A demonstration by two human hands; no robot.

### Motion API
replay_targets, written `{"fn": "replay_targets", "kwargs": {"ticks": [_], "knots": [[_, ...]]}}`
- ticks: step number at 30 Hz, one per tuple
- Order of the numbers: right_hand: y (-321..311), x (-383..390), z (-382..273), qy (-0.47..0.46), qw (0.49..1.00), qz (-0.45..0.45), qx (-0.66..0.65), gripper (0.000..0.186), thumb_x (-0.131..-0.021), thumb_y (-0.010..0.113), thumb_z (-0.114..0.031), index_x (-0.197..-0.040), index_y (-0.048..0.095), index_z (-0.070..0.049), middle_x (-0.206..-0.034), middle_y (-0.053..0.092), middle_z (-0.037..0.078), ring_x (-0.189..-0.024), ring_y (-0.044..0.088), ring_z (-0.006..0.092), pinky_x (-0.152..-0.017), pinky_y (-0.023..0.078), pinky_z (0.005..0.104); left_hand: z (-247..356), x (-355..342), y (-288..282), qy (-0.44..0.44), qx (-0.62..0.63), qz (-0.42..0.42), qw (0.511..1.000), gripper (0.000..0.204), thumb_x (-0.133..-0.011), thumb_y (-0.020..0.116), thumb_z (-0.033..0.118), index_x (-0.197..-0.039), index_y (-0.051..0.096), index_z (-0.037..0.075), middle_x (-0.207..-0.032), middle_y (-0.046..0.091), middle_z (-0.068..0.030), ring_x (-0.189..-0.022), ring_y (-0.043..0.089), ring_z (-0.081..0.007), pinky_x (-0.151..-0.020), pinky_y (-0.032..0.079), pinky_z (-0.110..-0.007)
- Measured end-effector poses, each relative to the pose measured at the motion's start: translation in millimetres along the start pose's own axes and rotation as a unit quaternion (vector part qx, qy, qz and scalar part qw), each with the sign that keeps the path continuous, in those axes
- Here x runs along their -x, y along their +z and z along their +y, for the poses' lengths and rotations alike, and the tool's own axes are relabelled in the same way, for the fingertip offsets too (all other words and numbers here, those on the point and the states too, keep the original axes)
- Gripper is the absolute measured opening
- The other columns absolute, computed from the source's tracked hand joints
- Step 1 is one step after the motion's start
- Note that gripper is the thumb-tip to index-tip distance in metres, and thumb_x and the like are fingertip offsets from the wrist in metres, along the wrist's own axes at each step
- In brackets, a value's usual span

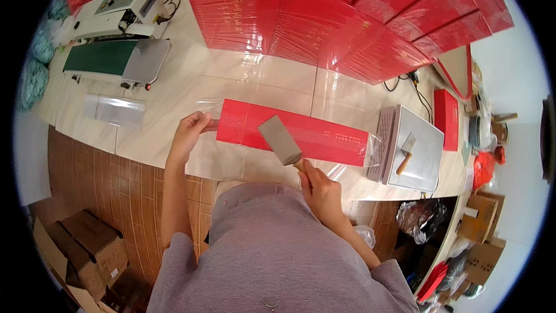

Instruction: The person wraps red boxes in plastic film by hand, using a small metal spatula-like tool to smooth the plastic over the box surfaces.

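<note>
A long flat red box (243,122) in a clear plastic sleeve lies at a slant on the pale worktable (156,145) before me. My left hand (190,131) grips its left end, the thumb on top and some fingers hidden beneath. My right hand (322,192) is closed round the wooden handle of a scraper (279,139). The scraper's broad metal blade is over the box's near left half; whether it touches the surface, I cannot tell. Loose clear film (373,149) sticks out past the box's right end.
Red film-wrapped boxes (301,23) are stacked at the back. A band sealer (110,58) with a green belt stands far left, near a clear plastic sheet (114,110). To the right, a second scraper (406,156) rests on a metal-topped scale (425,168). Cardboard boxes (92,243) sit on the floor.
</note>
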State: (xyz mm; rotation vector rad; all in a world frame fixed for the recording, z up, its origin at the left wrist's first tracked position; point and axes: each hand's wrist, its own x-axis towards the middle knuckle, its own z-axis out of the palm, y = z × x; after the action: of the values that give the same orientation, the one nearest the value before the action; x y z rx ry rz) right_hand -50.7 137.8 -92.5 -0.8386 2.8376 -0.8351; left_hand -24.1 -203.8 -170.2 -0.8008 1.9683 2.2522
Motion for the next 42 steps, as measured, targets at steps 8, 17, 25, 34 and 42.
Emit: {"fn": "replay_targets", "kwargs": {"ticks": [8,17,25,34,42], "knots": [[4.2,-33.7,2.0,-0.121,0.992,0.0,-0.026,0.031,-0.088,0.067,-0.017,-0.116,0.065,-0.004,-0.074,0.064,0.01,-0.05,0.061,0.0252,-0.046,0.05,0.0358,-1.2,3.6,1.7,0.02,-0.004,0.008,1.0,0.031,-0.098,0.058,0.032,-0.087,0.062,0.003,-0.095,0.071,-0.0132,-0.089,0.068,-0.0202,-0.09,0.049,-0.032],[6.5,-38.1,-14.3,-0.084,0.996,-0.024,-0.004,0.031,-0.087,0.068,-0.016,-0.116,0.064,-0.004,-0.083,0.068,0.013,-0.055,0.064,0.0278,-0.048,0.051,0.036,2.2,2.4,2.7,0.002,-0.003,0.006,1.0,0.031,-0.098,0.058,0.033,-0.082,0.06,0.006,-0.098,0.073,-0.0133,-0.093,0.07,-0.0195,-0.092,0.045,-0.031],[7.5,-37.8,-20.1,-0.061,0.998,-0.034,-0.003,0.027,-0.088,0.067,-0.016,-0.112,0.065,-0.003,-0.079,0.068,0.014,-0.053,0.063,0.0282,-0.047,0.05,0.0368,-0.5,0.7,1.1,0.004,0.001,0.008,1.0,0.031,-0.098,0.059,0.032,-0.087,0.062,0.003,-0.095,0.071,-0.0123,-0.089,0.068,-0.0195,-0.091,0.049,-0.032],[4.7,-34.5,6.1,-0.058,0.991,0.055,-0.104,0.028,-0.091,0.065,-0.015,-0.116,0.065,-0.002,-0.074,0.066,0.016,-0.053,0.062,0.0251,-0.05,0.048,0.0355,-13.7,2.6,1.4,0.094,-0.056,0.141,0.984,0.027,-0.096,0.061,0.029,-0.096,0.063,0.002,-0.11,0.068,-0.0135,-0.107,0.064,-0.0225,-0.096,0.043,-0.035],[-55.6,10.9,158.2,0.244,0.895,0.341,-0.151,0.031,-0.102,0.052,-0.024,-0.111,0.063,0.004,-0.065,0.05,-0.001,-0.059,0.043,0.0079,-0.048,0.034,0.0248,43.5,26.0,65.1,0.39,-0.541,0.085,0.74,0.033,-0.087,0.063,0.011,-0.12,0.067,0.013,-0.132,0.054,-0.0091,-0.128,0.046,-0.0325,-0.108,0.035,-0.047]]}}
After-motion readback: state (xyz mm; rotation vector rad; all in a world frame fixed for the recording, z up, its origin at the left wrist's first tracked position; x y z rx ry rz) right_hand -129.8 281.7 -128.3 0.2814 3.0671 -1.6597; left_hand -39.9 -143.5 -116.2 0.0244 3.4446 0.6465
